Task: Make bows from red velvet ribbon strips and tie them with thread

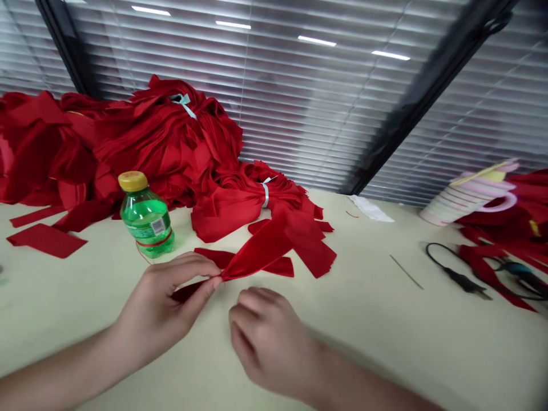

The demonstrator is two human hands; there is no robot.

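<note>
My left hand point(166, 302) pinches a red fabric strip point(261, 245) between thumb and fingertips, near the middle of the table. The strip is gathered narrow at the pinch and spreads out wide toward the back right. Close beside it on the right, my right hand point(274, 337) is closed, fingers curled in; whatever it may hold is hidden. More red strips point(278, 266) lie under and behind the held one. Behind my left hand stands a green bottle point(148, 220) with a yellow cap, red thread wound round its lower part.
Tied red fabric bundles point(171, 137) are heaped along the blinds point(291, 103) at the back left. On the right are a striped mug point(466, 197), a black cable with a plug point(464, 282), a thin stick point(406, 272) and white paper point(371, 209). More red fabric lies at the far right.
</note>
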